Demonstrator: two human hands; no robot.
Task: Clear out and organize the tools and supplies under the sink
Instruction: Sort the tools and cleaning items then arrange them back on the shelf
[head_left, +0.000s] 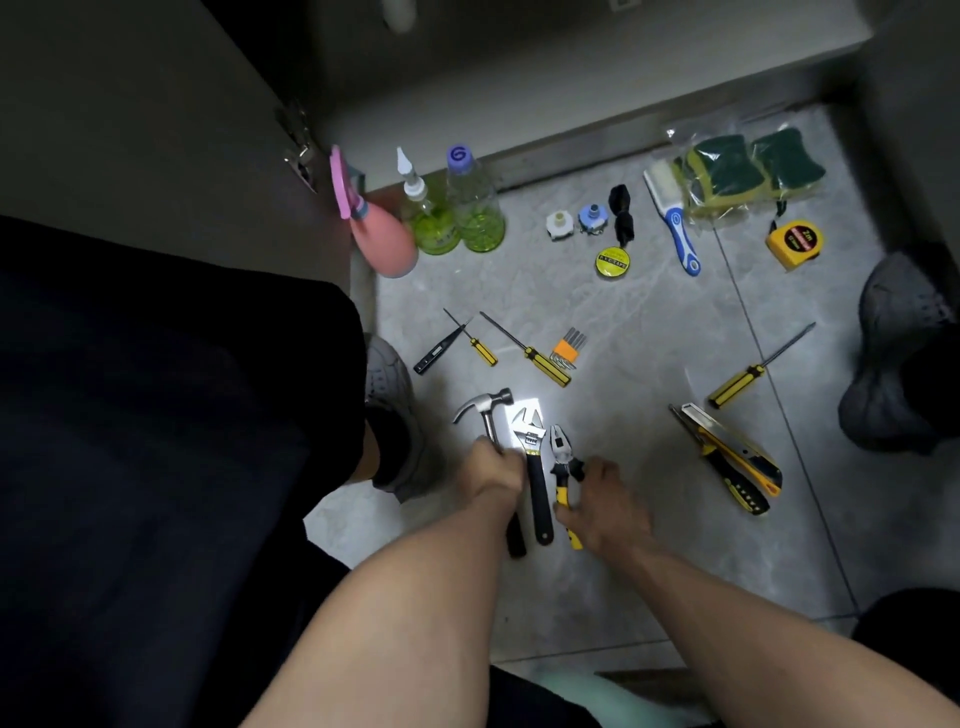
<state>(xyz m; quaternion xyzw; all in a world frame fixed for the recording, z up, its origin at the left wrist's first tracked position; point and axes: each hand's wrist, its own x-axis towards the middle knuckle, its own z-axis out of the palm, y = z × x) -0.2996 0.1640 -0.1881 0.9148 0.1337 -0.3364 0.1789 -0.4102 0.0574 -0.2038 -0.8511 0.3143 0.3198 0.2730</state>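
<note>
At the lower centre of the frame I see the left hand (496, 470) curled around the hammer (491, 415) handle, with the head lying above the fingers. The right hand (602, 499) pinches the yellow pliers (563, 467) handle, the jaws pointing up. The wrench (534, 457) lies between them on the floor (649, 338). Higher up are screwdrivers (524, 349), then spray bottles (457, 208).

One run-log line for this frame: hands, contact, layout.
left hand: grips hammer handle | right hand: holds pliers handles | adjustable wrench: on floor between them, untouched | stage: aligning tools
</note>
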